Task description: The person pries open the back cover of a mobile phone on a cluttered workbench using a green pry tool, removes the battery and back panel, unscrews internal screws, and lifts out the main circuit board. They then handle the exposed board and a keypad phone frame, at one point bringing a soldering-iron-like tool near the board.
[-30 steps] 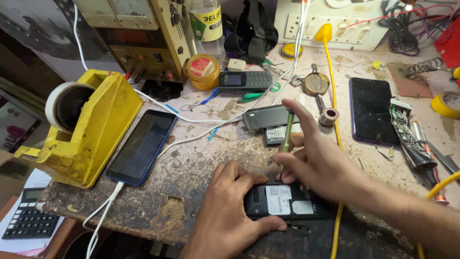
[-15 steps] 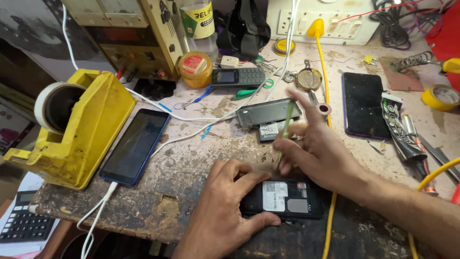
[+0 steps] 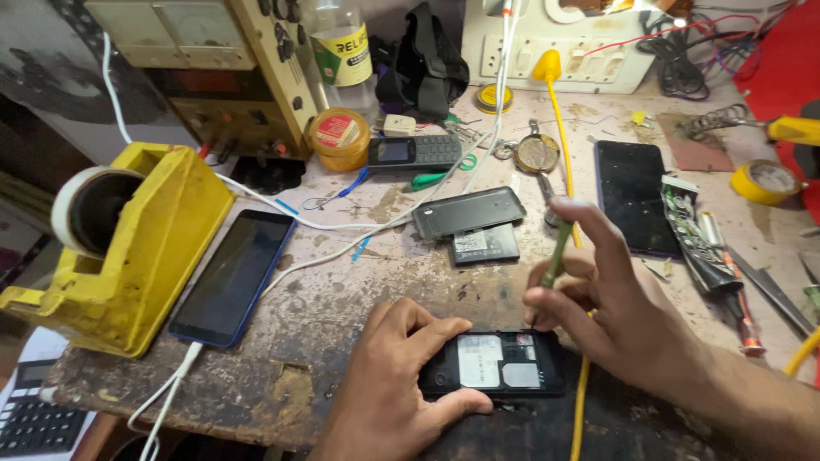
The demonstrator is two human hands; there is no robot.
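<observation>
An opened phone [image 3: 495, 362], its back cover off and its insides showing, is laid flat near the front edge of the worn workbench [image 3: 342, 324]. It is pinned at its left end by the left hand [image 3: 389, 388], whose thumb is pressed along the lower edge while the fingers are curled over the top left corner. A thin green screwdriver [image 3: 557, 252] is pinched between the thumb and fingers of the right hand [image 3: 611, 316], held nearly upright, with its tip set down at the phone's upper right edge.

Just beyond the phone, a dark back cover [image 3: 468, 212] and a small flat battery [image 3: 485, 245] are laid side by side, touching. A yellow cable [image 3: 557, 128] is run down the bench past the right hand. To the right, a black phone [image 3: 632, 196] is laid screen up, with a strip of circuit board [image 3: 696, 243] beside it. To the left, a blue-edged phone [image 3: 232, 277] is plugged into a white cable [image 3: 166, 397], just beside a yellow tape dispenser [image 3: 128, 248]. Farther back, a small keypad phone [image 3: 414, 154] and a round yellow tin [image 3: 340, 138] are seen.
</observation>
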